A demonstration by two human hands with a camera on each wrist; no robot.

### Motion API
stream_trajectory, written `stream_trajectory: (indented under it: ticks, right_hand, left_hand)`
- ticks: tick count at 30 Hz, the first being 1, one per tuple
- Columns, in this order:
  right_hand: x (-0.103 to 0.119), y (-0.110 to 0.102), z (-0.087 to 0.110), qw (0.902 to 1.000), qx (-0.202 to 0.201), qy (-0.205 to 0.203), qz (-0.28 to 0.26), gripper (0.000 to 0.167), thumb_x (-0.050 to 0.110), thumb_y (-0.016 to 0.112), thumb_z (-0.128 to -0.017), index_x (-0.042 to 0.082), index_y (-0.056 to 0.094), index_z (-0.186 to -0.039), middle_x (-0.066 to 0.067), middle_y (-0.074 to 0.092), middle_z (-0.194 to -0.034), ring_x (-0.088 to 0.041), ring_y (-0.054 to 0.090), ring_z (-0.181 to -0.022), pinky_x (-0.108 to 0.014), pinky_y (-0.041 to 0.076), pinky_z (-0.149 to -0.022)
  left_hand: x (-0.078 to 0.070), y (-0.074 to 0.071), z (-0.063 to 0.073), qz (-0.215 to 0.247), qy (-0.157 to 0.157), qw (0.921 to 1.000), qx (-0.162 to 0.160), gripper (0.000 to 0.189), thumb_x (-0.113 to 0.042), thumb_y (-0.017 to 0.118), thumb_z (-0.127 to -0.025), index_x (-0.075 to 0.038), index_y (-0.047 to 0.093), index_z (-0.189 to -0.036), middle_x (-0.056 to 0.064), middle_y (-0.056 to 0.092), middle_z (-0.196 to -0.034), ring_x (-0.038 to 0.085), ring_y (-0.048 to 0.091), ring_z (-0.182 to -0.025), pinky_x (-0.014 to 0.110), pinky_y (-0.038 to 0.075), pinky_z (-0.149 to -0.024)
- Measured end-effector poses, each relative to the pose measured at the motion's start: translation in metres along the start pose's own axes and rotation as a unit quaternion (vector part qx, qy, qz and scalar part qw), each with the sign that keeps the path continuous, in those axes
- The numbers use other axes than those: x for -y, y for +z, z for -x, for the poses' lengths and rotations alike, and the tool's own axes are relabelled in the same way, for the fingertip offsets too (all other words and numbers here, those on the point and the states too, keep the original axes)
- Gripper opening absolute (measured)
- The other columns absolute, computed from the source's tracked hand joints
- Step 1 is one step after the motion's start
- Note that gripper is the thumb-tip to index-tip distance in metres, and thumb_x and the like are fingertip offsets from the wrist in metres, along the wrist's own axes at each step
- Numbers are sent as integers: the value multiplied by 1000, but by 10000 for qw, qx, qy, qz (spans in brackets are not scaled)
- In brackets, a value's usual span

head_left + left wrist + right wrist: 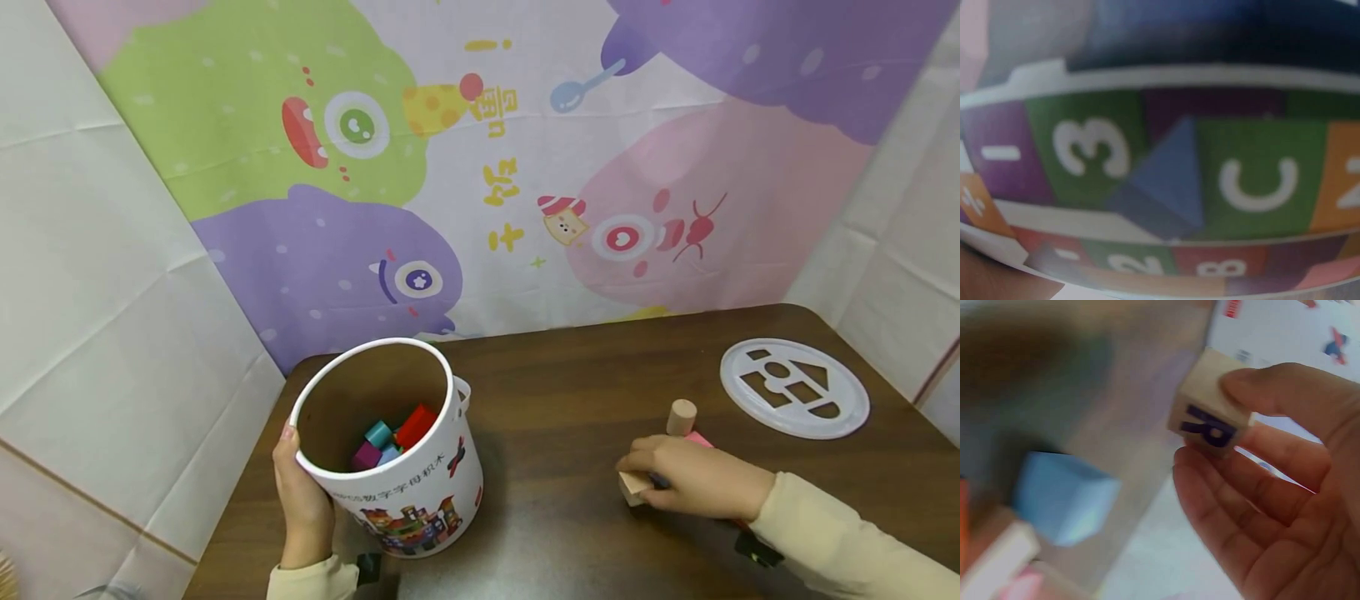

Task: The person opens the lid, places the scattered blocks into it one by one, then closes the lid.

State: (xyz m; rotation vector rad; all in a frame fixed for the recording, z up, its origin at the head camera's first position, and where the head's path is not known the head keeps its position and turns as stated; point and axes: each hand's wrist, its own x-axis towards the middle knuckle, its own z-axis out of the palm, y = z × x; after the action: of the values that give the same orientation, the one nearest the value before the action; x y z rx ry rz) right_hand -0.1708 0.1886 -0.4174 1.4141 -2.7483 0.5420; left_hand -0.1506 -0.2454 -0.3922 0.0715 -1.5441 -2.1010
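My left hand [306, 504] holds a white bucket [442, 500] at its left side, a fingertip at the rim and the other fingers hidden. Several colored blocks [378, 433] lie inside. Printed letters and numbers on the bucket's wall [1260, 181] fill the left wrist view. Toward the right of the table, my right hand [697, 477] pinches a plain wooden cube [1210, 394] between thumb and fingers. A dark letter R shows on one face of that cube. Just beyond this hand stands a wooden cylinder [682, 417], with a pink block [699, 438] partly covered by the hand.
A round white lid [846, 387] with cut-out shapes lies at the right back of the brown table [555, 400]. In the right wrist view a blue block [1066, 497] sits near other blurred blocks. A cartoon-printed cloth [517, 275] hangs behind the table.
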Motion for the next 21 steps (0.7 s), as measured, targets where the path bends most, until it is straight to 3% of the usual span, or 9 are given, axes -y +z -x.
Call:
stream_trajectory:
  ticks: [6, 13, 21]
  right_hand:
    - [20, -36, -32, 9993, -222, 172, -236, 28, 13, 70, -86, 14, 69, -115, 16, 58, -97, 1, 53, -79, -15, 46, -69]
    - [44, -74, -81, 9952, -740, -614, -196, 31, 11, 68, -87, 10, 67, -118, 9, 61, -101, -1, 55, -85, -22, 53, -75]
    - [77, -97, -150, 9858, -1233, -1049, -437, 30, 16, 67, -91, 9, 68, -119, 6, 60, -94, -8, 55, -85, -21, 50, -76]
  left_hand:
    - [-1, 0, 0, -16, 19, 10000, -39, 47, -35, 28, -102, -11, 56, -131, 1, 63, -120, 17, 59, -113, 30, 49, -95]
    - [1, -1, -1, -52, 21, 10000, -54, 48, -35, 27, -102, -10, 55, -132, 1, 63, -120, 18, 58, -113, 31, 48, -96]
    - [0, -1, 0, -108, 3, 9999, -61, 48, -35, 27, -102, -10, 56, -132, 0, 63, -119, 17, 58, -112, 31, 48, -95]
